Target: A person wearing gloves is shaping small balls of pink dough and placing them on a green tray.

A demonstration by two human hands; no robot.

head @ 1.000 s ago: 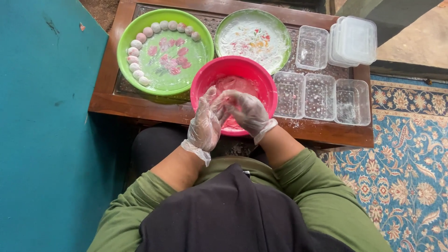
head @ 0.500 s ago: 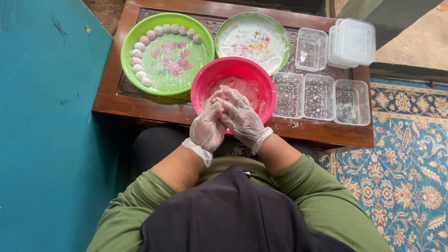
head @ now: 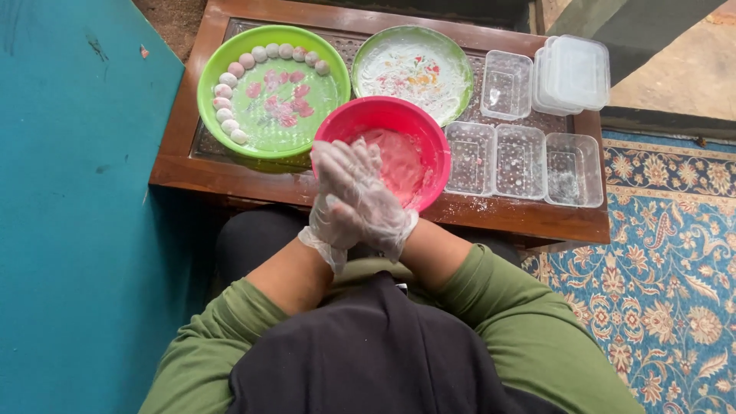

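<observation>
My left hand (head: 328, 224) and my right hand (head: 369, 192), both in thin clear plastic gloves, are pressed palm to palm over the near rim of a pink bowl (head: 433, 146). The right hand lies on top, fingers pointing up and left. Whatever sits between the palms is hidden. The bowl's inside is smeared with pale pink dough. Left of it a round green tray (head: 208, 115) carries a curved row of small white and pink dough balls (head: 230, 77) along its edge.
A second green plate (head: 461, 70) dusted with flour stands behind the bowl. Three clear plastic boxes (head: 521, 161) line the low wooden table (head: 529, 218); another box and stacked lids (head: 575, 73) are behind. Teal wall (head: 77, 230) left, patterned rug (head: 675, 268) right.
My hands have lifted out of the pink bowl and drawn toward me, closing palm to palm. The view has shifted slightly.
</observation>
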